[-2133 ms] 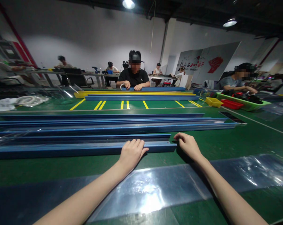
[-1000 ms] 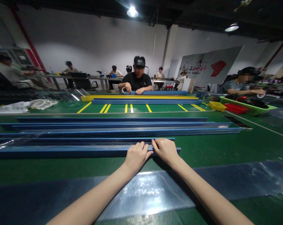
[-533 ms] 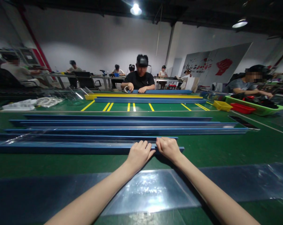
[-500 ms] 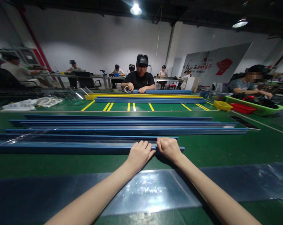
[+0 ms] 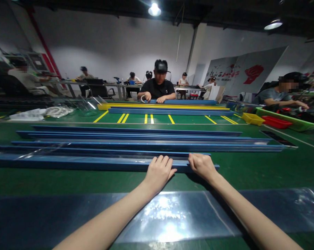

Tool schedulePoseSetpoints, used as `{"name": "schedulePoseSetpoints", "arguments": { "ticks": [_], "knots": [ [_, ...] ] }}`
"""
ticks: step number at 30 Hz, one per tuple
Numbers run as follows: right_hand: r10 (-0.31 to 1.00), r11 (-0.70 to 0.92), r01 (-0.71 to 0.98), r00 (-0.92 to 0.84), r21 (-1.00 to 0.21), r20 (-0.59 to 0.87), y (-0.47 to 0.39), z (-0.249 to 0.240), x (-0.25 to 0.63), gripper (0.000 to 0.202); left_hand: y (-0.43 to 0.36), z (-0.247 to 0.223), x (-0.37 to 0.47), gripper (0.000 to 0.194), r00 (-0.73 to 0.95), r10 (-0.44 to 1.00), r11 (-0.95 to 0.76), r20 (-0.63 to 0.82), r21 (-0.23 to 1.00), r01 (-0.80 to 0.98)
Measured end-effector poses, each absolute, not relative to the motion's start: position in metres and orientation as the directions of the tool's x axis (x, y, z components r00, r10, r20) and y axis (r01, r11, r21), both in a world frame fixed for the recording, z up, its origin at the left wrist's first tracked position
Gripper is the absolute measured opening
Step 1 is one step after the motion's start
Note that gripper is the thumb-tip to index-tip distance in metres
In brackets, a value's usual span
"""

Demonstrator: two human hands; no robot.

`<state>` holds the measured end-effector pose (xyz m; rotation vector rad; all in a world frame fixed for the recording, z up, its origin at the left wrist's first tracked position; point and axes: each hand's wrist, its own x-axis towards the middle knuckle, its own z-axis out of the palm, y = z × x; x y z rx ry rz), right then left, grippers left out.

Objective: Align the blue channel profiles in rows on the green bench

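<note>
A long blue channel [image 5: 94,163] lies nearest me on the green table [image 5: 250,175], with clear film inside it and over its left part. My left hand [image 5: 160,172] rests over its front edge, fingers curled into the channel and thumb pointing right. To the right, near the channel's end, my right hand [image 5: 201,166] is closed in a fist on it; whatever its fingers hold is hidden. More blue channels [image 5: 146,146] lie side by side just beyond. A wide strip of clear film [image 5: 162,217] is spread under my forearms.
Across the table a person [image 5: 159,85] handles more channels beside a yellow profile [image 5: 159,106]. At the right are a yellow tray [image 5: 252,119], a red tray [image 5: 276,122], a green tub [image 5: 301,125] and a dark flat object [image 5: 278,139]. Bagged items [image 5: 58,111] lie at the left.
The near channel and my right hand have shifted right. My left hand has moved slightly right, so the gap between my hands is wider. The view has turned a little.
</note>
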<state>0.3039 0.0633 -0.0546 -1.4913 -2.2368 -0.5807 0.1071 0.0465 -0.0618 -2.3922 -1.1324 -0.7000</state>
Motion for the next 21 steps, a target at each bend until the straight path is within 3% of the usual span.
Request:
{"name": "schedulePoseSetpoints", "arguments": {
  "ticks": [4, 12, 21],
  "knots": [
    [0.742, 0.353, 0.923, -0.377, 0.155, 0.555, 0.064, -0.057, 0.328, 0.052, 0.047, -0.062, 0.107, 0.026, 0.537, 0.598, -0.583, 0.595, -0.137, 0.801],
    [0.556, 0.359, 0.895, -0.434, 0.266, 0.709, 0.061, -0.057, 0.372, 0.049, 0.048, -0.063, 0.107, 0.025, 0.523, 0.589, -0.56, 0.617, -0.154, 0.814],
    [0.528, 0.32, 0.908, -0.409, 0.271, 0.744, 0.058, -0.058, 0.372, 0.047, 0.047, -0.063, 0.107, 0.025, 0.518, 0.577, -0.543, 0.632, -0.177, 0.821]
  ]
}}
